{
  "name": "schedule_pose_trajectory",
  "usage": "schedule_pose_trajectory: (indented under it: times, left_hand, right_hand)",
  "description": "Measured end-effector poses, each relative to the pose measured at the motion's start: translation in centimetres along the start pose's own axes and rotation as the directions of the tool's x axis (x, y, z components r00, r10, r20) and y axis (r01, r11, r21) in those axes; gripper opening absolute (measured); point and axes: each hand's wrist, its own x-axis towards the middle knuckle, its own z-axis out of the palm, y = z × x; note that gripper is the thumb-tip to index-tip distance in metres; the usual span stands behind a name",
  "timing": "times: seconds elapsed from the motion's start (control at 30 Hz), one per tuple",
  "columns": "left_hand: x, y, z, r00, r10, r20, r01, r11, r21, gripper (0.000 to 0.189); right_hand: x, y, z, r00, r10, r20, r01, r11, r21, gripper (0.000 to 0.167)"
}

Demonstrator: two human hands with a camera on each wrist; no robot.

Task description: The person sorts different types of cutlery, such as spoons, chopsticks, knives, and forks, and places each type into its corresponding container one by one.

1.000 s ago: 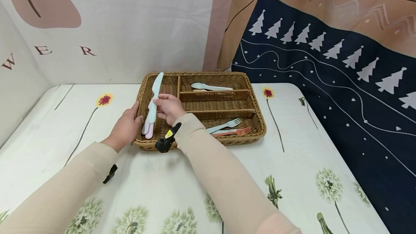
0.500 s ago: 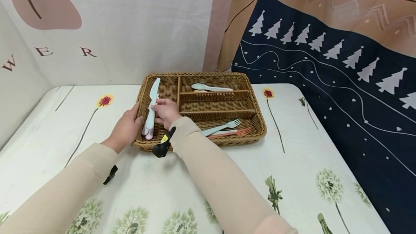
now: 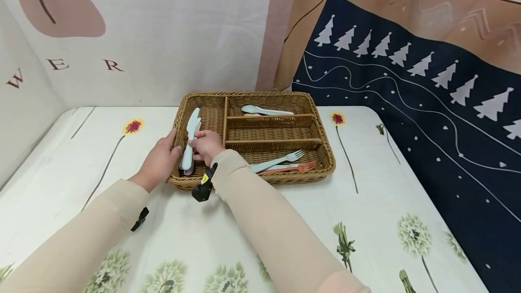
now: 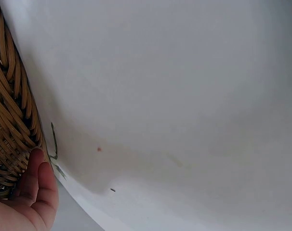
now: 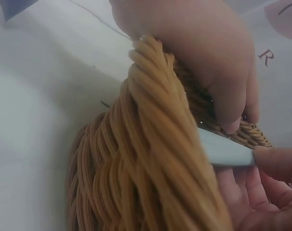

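Observation:
A light blue toy-like knife (image 3: pixel 192 125) lies lengthwise in the left compartment of a brown wicker cutlery basket (image 3: pixel 333 168). My right hand (image 3: pixel 208 146) pinches it around its middle, thumb on top, as the right wrist view also shows at the knife's handle (image 5: pixel 228 150). Beneath it are paler knives, one with a lilac handle (image 3: pixel 188 171), mostly covered. My left hand (image 3: pixel 156 164) holds the basket's left side, thumb over the rim; its fingers (image 4: pixel 47 192) lie along the outer wicker wall in the left wrist view.
Light blue spoon (image 3: pixel 266 111) and a mostly hidden yellowish piece lie in the back right compartment. A light blue fork (image 3: pixel 278 160) and an orange fork (image 3: pixel 306 166) lie in the front right one. Wicker dividers (image 3: pixel 272 141) separate these. The basket stands on a flower-print tablecloth (image 3: pixel 183 238) against the wall.
My right hand has lowered the light blue knife toward the front of the left compartment, onto the other knives. My left hand has stayed at the basket's left side.

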Motion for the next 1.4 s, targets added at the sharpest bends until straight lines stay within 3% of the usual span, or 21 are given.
schedule_pose_trajectory:
  times: [0.53, 0.83, 1.4]
  left_hand:
    - [0.04, 0.26, 0.07, 1.000, -0.017, 0.001, 0.017, 1.000, 0.001, 0.059]
    - [-0.05, 0.16, -0.01, 1.000, -0.004, -0.014, 0.004, 1.000, 0.008, 0.059]
    - [-0.11, 0.18, -0.07, 1.000, -0.019, -0.007, 0.019, 1.000, 0.012, 0.059]
  right_hand:
    - [0.42, 0.24, 0.33, 0.998, 0.056, -0.038, -0.055, 0.998, 0.012, 0.030]
    - [0.43, 0.44, 0.42, 0.999, 0.048, -0.021, -0.047, 0.998, 0.047, 0.026]
    - [0.06, 0.29, 0.23, 1.000, 0.029, 0.002, -0.029, 1.000, -0.005, 0.027]
